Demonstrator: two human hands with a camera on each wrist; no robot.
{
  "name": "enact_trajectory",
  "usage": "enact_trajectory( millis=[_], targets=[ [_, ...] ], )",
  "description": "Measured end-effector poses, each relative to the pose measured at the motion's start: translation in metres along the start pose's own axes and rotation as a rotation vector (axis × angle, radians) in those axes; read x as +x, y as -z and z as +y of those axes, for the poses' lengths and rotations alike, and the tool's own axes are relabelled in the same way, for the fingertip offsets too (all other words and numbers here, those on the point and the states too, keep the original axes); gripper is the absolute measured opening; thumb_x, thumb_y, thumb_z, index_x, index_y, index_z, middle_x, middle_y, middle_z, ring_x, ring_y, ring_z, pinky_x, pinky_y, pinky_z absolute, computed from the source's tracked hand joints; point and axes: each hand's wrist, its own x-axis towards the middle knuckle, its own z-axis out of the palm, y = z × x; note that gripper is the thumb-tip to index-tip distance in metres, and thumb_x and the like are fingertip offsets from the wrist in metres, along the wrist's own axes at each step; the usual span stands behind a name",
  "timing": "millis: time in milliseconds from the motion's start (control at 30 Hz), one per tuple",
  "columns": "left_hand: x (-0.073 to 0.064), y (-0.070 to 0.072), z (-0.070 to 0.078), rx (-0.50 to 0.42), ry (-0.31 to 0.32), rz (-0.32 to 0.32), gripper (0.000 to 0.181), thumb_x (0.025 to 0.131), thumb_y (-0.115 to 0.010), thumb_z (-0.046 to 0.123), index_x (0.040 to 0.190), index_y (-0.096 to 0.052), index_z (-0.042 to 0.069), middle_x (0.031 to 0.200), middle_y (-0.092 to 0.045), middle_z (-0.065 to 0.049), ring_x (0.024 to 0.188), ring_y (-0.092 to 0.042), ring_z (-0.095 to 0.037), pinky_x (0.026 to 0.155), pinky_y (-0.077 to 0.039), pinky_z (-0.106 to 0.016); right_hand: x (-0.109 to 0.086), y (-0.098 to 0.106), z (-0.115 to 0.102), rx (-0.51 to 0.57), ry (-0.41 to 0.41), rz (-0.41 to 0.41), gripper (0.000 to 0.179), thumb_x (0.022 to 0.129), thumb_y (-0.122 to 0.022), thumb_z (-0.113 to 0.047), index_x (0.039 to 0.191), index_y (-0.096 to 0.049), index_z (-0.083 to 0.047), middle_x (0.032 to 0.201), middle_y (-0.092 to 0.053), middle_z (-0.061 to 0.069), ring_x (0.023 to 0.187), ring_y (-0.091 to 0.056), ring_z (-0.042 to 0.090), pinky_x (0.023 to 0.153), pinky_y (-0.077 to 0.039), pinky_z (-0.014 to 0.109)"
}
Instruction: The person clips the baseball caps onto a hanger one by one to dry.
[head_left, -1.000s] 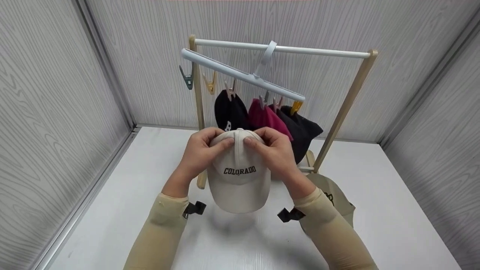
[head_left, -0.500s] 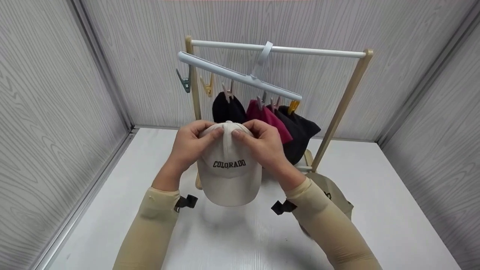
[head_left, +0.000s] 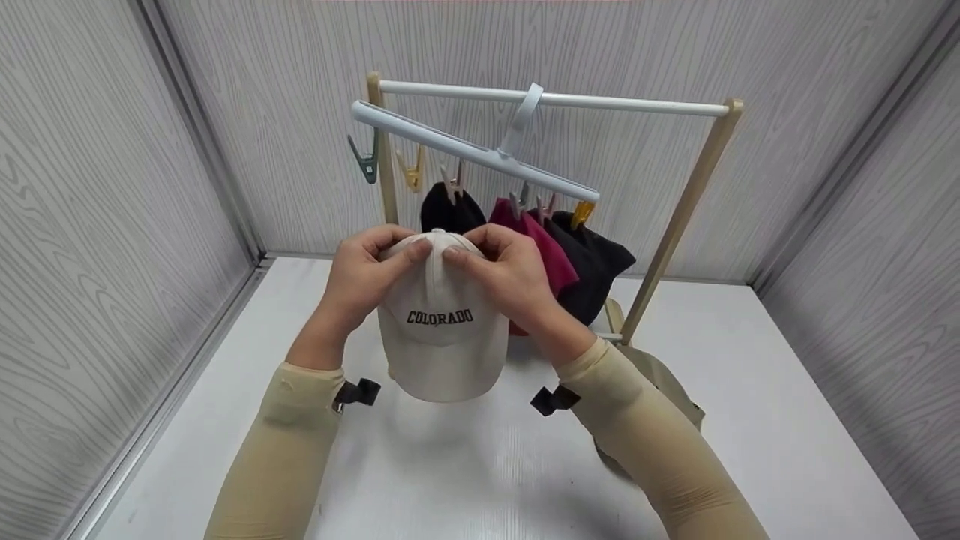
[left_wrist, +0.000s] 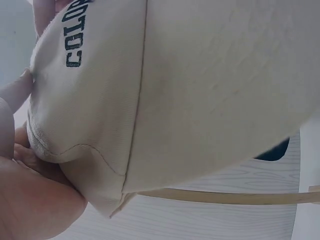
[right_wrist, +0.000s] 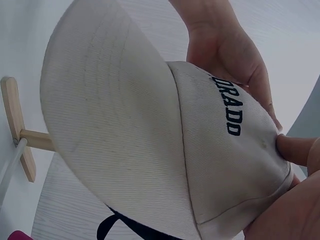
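A cream baseball cap (head_left: 442,360) with COLORADO lettering hangs brim-down between both hands above the table. My left hand (head_left: 364,274) pinches the crown at its upper left, thumb in front and fingers behind. On the other side my right hand (head_left: 514,274) pinches the crown close to the top button. In the left wrist view the crown (left_wrist: 90,100) bulges beside the thumb. The right wrist view shows the brim (right_wrist: 110,120) and the right thumb pressed on the crown. Behind the cap, a black cap (head_left: 450,208) hangs from a clip, partly hidden.
A pale blue clip hanger (head_left: 472,154) hangs tilted on a wooden rack's white rail (head_left: 630,103). A green clip (head_left: 366,161) and yellow clip (head_left: 411,171) hold nothing. Clips hold a magenta cap (head_left: 555,259) and dark cap (head_left: 600,262). An olive cap (head_left: 660,382) lies under the right forearm.
Both hands have carried the cream cap left and slightly up in the head view, keeping the same grip. More of the magenta cap shows now. The hanger and rack shift slightly left in view.
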Motion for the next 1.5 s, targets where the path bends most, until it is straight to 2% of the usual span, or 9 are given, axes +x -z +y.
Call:
enact_trajectory(
  millis=[167, 333, 567, 1300, 1500],
  targets=[
    [0.004, 0.003, 0.003, -0.090, 0.013, 0.017, 0.025, 0.102, -0.086, 0.028, 0.115, -0.084, 0.007, 0.112, -0.079, -0.007, 0.103, -0.073, -0.021, 0.088, -0.061, -0.033, 0.006, -0.002, -0.007, -0.019, -0.004, -0.009, 0.022, 0.100, -0.087, -0.024, 0.108, -0.082, -0.003, 0.095, -0.078, 0.006, 0.085, -0.067, 0.017, 0.075, -0.061, 0.031],
    [0.009, 0.005, 0.007, -0.137, 0.009, 0.033, 0.024, 0.100, -0.087, 0.025, 0.112, -0.085, 0.005, 0.109, -0.079, -0.008, 0.097, -0.073, -0.019, 0.083, -0.062, -0.033, 0.012, -0.002, -0.011, -0.031, -0.014, -0.012, 0.024, 0.100, -0.087, -0.026, 0.108, -0.082, -0.005, 0.095, -0.078, 0.005, 0.085, -0.067, 0.017, 0.074, -0.060, 0.031],
    [0.015, 0.007, 0.005, -0.119, 0.003, 0.031, 0.027, 0.099, -0.089, 0.030, 0.110, -0.085, 0.006, 0.105, -0.077, -0.009, 0.091, -0.071, -0.020, 0.077, -0.062, -0.034, 0.018, -0.001, -0.013, -0.045, -0.037, -0.033, 0.022, 0.100, -0.086, -0.023, 0.110, -0.082, -0.004, 0.097, -0.077, 0.005, 0.086, -0.067, 0.018, 0.076, -0.061, 0.032],
    [0.018, 0.007, -0.002, -0.165, 0.025, 0.057, 0.028, 0.097, -0.091, 0.028, 0.111, -0.085, 0.004, 0.104, -0.076, -0.010, 0.091, -0.068, -0.021, 0.076, -0.060, -0.034, 0.029, -0.001, -0.014, -0.145, -0.103, -0.074, 0.021, 0.102, -0.084, -0.026, 0.109, -0.080, -0.007, 0.098, -0.075, 0.004, 0.088, -0.067, 0.018, 0.076, -0.060, 0.033],
    [0.019, 0.008, -0.004, -0.179, 0.036, 0.071, 0.027, 0.097, -0.091, 0.026, 0.110, -0.085, 0.003, 0.101, -0.077, -0.008, 0.090, -0.068, -0.020, 0.076, -0.059, -0.034, 0.034, -0.002, -0.018, -0.189, -0.072, -0.079, 0.020, 0.104, -0.081, -0.027, 0.110, -0.079, -0.008, 0.100, -0.075, 0.004, 0.090, -0.066, 0.018, 0.079, -0.058, 0.033]
  ],
)
